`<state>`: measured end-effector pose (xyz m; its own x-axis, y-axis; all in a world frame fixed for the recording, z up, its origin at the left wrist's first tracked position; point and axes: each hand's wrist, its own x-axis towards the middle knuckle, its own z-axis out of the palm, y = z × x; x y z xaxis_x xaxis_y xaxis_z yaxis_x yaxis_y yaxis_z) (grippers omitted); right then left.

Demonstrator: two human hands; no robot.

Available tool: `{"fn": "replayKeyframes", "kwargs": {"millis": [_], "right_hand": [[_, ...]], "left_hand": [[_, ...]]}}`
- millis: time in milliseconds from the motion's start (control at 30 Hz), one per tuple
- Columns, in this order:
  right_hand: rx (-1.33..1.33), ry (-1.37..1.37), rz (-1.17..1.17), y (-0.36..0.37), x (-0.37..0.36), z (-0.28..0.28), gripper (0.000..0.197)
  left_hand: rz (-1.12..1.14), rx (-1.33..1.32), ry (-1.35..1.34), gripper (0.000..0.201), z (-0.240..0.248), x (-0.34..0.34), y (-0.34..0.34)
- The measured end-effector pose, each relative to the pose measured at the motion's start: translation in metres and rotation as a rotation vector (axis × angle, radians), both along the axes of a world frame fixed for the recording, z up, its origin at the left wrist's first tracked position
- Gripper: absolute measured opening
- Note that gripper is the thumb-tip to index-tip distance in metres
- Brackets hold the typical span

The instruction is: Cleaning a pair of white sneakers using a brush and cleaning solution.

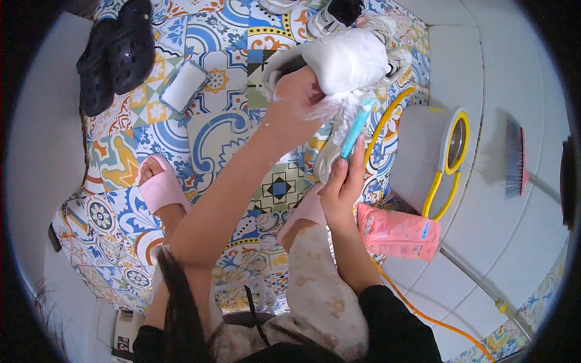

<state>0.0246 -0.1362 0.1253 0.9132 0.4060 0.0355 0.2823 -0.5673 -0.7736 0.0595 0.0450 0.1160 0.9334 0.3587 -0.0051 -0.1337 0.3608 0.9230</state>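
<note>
My left hand grips a white shoe at its opening and holds it up off the floor. White foam covers the shoe and hangs in a clump below it; some is on my wrist. In my right hand is a turquoise-handled brush, its head pointing up into the foam at the shoe's near side. Foam hides the bristles. Under the brush, another white shoe shows in part on the patterned tiles.
A white bucket with yellow trim stands right, beside a pink pouch. Several shoes lie at the far side. Black clogs and a white block are far left. A broom head and orange hose are right.
</note>
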Motion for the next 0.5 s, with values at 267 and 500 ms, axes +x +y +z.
{"fn": "replayKeyframes", "kwargs": {"millis": [267,500], "right_hand": [[-0.075,-0.350,0.073,0.003,0.005,-0.010,0.052],[-0.037,-0.212,-0.015,-0.018,-0.013,0.018,0.051]], "left_hand": [[0.015,-0.470,0.042,0.030,-0.028,0.002,-0.006],[-0.102,-0.338,-0.056,0.030,0.024,-0.021,-0.007]]}}
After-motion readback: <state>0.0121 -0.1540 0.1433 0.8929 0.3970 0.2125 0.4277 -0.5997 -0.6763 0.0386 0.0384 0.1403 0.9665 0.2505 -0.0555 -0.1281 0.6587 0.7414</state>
